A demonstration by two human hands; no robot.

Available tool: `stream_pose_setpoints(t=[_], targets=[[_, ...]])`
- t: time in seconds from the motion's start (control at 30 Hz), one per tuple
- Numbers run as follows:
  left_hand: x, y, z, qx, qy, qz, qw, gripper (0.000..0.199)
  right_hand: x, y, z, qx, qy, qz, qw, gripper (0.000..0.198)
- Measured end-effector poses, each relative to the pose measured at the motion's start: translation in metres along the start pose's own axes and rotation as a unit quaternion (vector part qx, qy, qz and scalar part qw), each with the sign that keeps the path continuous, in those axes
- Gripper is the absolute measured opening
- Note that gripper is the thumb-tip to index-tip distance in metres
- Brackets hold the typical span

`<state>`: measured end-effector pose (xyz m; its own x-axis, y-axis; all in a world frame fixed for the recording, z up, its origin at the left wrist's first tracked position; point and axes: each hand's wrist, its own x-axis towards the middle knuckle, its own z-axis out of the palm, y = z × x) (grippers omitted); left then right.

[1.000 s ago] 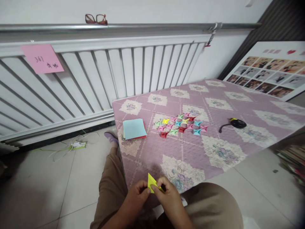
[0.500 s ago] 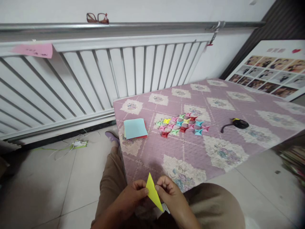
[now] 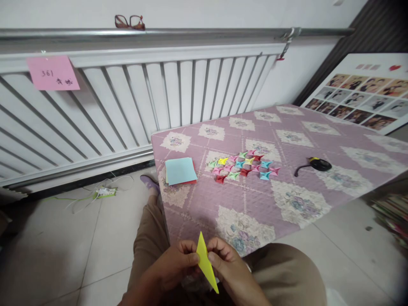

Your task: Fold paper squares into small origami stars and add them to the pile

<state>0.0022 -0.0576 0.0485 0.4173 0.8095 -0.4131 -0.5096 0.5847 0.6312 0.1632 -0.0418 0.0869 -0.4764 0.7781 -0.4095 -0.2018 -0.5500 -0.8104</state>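
A folded sheet of yellow paper [image 3: 205, 264] is held up on its edge between my two hands, over my lap at the table's near edge. My left hand [image 3: 183, 261] pinches its left side between thumb and fingers. From the right, my right hand [image 3: 225, 260] pinches the opposite side. The paper hides some of the fingertips. Farther back on the table lies a stack of square paper [image 3: 181, 171], light blue on top with red showing beneath. Several small folded paper pieces [image 3: 244, 172] in pink, green, yellow, blue and red sit in rows beside it.
A purple floral cloth [image 3: 204, 204] covers the table. A black object with a strap [image 3: 319, 164] lies at its right. Behind stands a white radiator [image 3: 178, 89] with a pink note [image 3: 54, 73]; glasses [image 3: 130, 22] rest on the pipe. A power strip [image 3: 106, 192] lies on the floor.
The yellow paper has turned to look narrower and dipped slightly at its lower tip, while my right hand has shifted a little downward. The pink note has swung down flatter, showing its writing.
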Motion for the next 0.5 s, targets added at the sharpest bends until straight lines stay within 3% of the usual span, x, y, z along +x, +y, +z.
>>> stream_pose_setpoints(t=[0.2,0.37,0.5], targets=[[-0.0005,-0.0006,-0.0027,-0.032,-0.014,-0.001,0.999,0.04,-0.0003,0.0001,0.0048,0.003,0.041,-0.02,0.999,0.031],[-0.0005,0.0011,-0.0024,-0.037,-0.023,0.002,0.999,0.039,0.0009,-0.0012,0.0015,-0.089,0.052,-0.049,0.993,0.027],[0.001,-0.0022,-0.0048,-0.027,-0.028,0.003,0.999,0.039,0.0001,-0.0036,-0.0046,-0.205,0.051,-0.088,0.973,0.017]])
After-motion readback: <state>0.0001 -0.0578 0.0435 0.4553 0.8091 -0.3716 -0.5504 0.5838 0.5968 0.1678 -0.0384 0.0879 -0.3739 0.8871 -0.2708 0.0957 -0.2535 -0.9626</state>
